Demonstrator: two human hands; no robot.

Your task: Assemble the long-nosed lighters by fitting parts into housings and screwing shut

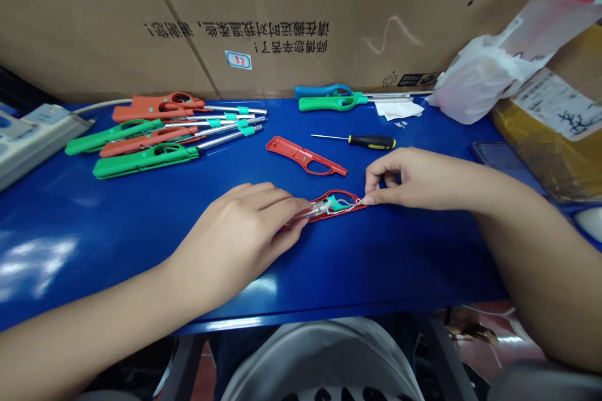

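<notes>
An opened red lighter half-shell (336,203) lies on the blue table (117,225), with a green trigger piece and thin white wire inside it. My left hand (244,232) is closed over its left end, pinning it to the table. My right hand (409,177) pinches the wire at the shell's right end with thumb and fingertips. The matching red cover half (305,155) lies just beyond, apart from both hands.
A black-handled screwdriver (364,141) lies behind the cover. Several green and orange long-nosed lighters (160,131) are heaped at the back left, two more (329,97) at the back centre. Cardboard boxes (282,19) wall the rear; a white plastic bag (480,75) sits right.
</notes>
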